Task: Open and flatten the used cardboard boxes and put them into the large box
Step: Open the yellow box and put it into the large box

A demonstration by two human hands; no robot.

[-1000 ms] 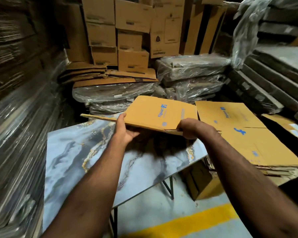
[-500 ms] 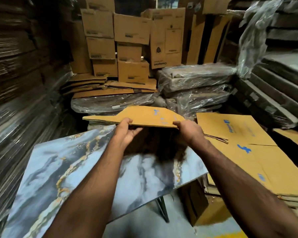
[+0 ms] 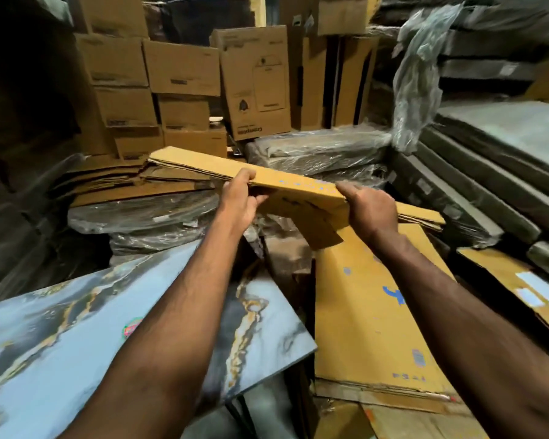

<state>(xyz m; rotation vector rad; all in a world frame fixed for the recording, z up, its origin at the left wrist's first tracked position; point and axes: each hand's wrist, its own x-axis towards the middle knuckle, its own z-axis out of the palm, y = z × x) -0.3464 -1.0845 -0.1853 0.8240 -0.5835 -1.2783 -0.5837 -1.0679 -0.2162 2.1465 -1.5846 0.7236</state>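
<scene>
Now the flattened cardboard box (image 3: pixel 244 171) hangs in mid-air above the gap between the marble-patterned table (image 3: pixel 61 337) and the stack of flattened cartons (image 3: pixel 371 327), its long axis running from ten o'clock down to four o'clock, nearly edge-on. Left hand (image 3: pixel 238 201) pinches the near edge, thumb on top; right hand (image 3: pixel 370 205) curls over the same edge toward four o'clock. I judge the stack lies directly under the right hand, the nearer one.

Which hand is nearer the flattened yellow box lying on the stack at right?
Right. The right hand grips the held box directly above the flattened yellow box; the left hand holds it further left, above the marble table.
</scene>
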